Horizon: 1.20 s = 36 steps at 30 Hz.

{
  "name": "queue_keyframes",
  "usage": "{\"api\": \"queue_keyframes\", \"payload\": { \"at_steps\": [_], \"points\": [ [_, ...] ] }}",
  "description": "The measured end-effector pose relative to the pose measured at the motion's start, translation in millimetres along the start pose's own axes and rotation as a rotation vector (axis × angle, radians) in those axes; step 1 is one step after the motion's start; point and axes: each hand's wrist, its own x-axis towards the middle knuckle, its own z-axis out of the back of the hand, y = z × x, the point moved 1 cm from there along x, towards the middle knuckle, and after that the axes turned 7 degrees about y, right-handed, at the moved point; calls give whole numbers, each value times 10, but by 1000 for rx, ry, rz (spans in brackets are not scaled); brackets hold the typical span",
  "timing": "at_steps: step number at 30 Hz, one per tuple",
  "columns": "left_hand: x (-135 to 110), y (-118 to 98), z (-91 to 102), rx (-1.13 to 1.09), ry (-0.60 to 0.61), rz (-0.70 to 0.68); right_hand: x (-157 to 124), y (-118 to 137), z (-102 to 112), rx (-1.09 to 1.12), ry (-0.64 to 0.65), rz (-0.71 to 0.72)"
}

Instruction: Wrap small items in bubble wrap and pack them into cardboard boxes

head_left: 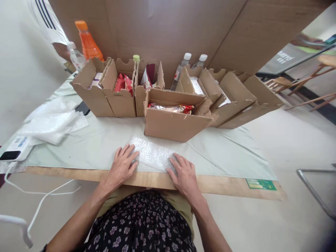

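Note:
A clear bubble wrap bag (152,153) lies flat near the front edge of the cloth-covered table. My left hand (123,163) rests on its left end with the fingers stretched out. On the right end lies my right hand (183,173), its fingers spread and touching the plastic. Just behind the bag stands an open cardboard box (175,124) with red and clear packets (170,108) inside. Whether anything is inside the bubble wrap bag I cannot tell.
More open cardboard boxes (122,104) stand in a row behind, with bottles (89,43) at the back. Bubble wrap bags (52,122) pile up on the left near a white power bank (17,148) with a cable. A person in a white sleeve (47,21) is at the far left.

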Motion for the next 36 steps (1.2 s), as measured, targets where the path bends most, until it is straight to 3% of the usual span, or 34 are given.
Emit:
{"api": "queue_keyframes", "payload": {
  "at_steps": [4,7,12,16,19,25,29,33,36],
  "points": [
    [110,70,73,4,6,14,-298,371,43,48,33,16],
    [153,112,161,-15,-54,33,-475,485,121,132,0,35],
    [101,129,199,-58,-156,126,-457,276,224,88,-156,7],
    [161,105,145,-24,-129,307,-239,138,129,-12,-77,18],
    [267,75,126,-51,-112,343,-109,131,-1,-47,22,37],
    [229,47,172,-160,-106,260,-287,117,21,88,24,34],
    [205,-33,216,-251,-95,111,-423,143,181,171,74,187],
    [450,-126,186,-282,-73,-68,-386,212,237,115,230,277],
    [708,-153,104,-262,-72,-114,-380,283,201,84,270,283]
  ]
}}
